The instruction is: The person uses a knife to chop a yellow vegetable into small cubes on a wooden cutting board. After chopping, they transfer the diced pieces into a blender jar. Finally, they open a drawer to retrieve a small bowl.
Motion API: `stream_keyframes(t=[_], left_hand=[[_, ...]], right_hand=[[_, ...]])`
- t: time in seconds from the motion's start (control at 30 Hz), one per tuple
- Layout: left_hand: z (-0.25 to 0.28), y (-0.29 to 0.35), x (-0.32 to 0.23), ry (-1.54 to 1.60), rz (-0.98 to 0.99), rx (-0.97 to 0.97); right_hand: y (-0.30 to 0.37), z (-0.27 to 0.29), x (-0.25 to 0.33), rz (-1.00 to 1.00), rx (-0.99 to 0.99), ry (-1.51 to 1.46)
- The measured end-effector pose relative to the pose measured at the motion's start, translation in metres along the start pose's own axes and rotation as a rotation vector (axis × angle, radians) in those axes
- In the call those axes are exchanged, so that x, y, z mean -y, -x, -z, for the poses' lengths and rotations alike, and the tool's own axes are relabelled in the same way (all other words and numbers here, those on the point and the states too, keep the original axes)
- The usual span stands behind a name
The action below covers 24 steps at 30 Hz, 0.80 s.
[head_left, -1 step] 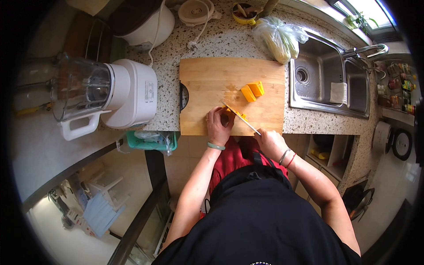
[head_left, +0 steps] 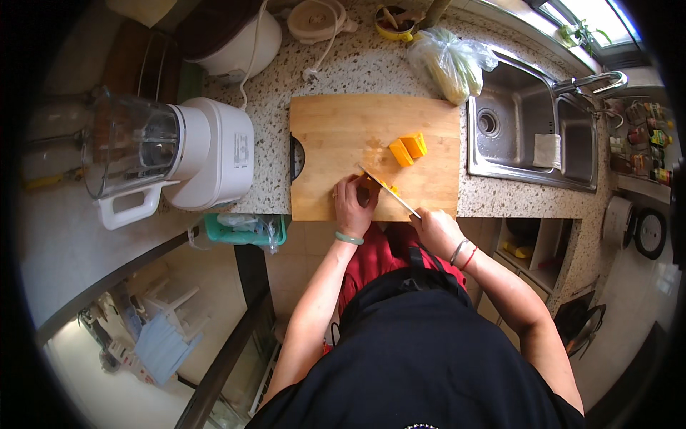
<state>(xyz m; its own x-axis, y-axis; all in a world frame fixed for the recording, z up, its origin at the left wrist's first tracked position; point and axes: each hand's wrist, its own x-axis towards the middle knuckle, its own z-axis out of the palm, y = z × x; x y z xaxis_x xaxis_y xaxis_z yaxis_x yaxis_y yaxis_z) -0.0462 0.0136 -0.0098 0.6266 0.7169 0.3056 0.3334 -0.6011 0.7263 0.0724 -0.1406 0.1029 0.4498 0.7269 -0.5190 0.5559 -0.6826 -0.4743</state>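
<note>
Near the front edge of a wooden cutting board (head_left: pixel 336 121), my left hand (head_left: pixel 354 200) curls its fingers over a piece of firm orange vegetable that looks like pumpkin (head_left: pixel 370 181). Most of that piece is hidden under the fingers. My right hand (head_left: pixel 437 230) grips the handle of a kitchen knife (head_left: pixel 400 199). The blade slants up to the left, close against my left fingertips and the orange piece. Small orange bits lie beside the blade. Farther back on the board rest two larger orange chunks (head_left: pixel 408 149), touching or nearly so.
A white blender (head_left: pixel 214 154) stands left of the board. To the right is a steel double sink (head_left: pixel 511 107) with a tap. A clear bag of pale green vegetables (head_left: pixel 454 68) sits behind the board's right corner. A green bin (head_left: pixel 221 230) hangs below the counter edge.
</note>
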Motion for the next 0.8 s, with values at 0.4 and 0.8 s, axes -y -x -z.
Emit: stream_keyframes(t=[0.4, 0.8], left_hand=[[0.0, 0.001, 0.004, -0.005, -0.026, 0.015], [0.0, 0.008, 0.009, 0.025, -0.027, 0.005]], right_hand=[[-0.023, -0.027, -0.021, 0.028, -0.065, -0.075], [-0.002, -0.002, -0.01, 0.051, -0.094, -0.05]])
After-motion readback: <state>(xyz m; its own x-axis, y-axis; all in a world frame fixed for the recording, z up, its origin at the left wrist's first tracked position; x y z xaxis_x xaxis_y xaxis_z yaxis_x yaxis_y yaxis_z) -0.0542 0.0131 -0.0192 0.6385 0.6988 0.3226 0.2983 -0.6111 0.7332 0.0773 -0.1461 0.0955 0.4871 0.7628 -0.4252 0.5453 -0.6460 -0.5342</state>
